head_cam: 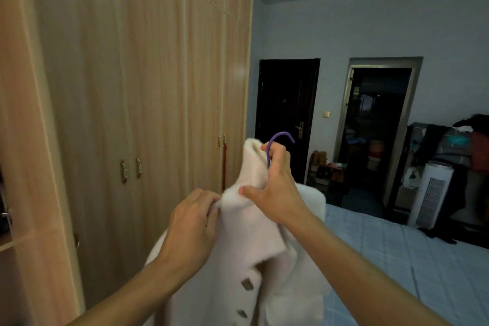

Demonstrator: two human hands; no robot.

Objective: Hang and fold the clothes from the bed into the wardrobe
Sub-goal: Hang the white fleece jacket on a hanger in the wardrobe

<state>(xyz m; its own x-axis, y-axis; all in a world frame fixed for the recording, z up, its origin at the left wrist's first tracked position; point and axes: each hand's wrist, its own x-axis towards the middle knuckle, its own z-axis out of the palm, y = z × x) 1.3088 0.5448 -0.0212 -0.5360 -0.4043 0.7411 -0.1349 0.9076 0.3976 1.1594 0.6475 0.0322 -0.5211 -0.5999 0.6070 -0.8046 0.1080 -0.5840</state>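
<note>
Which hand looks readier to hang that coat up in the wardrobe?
Probably the right: the right hand grips the hanger below its hook, while the left hand only pinches the coat by its collar.

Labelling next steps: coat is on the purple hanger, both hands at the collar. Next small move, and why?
Probably the left hand should let go of the coat and reach for a wardrobe door. The right hand grips the purple hanger by its hook, which pokes out of the collar, so it can likely carry the coat alone, and the doors ahead are shut.
</note>
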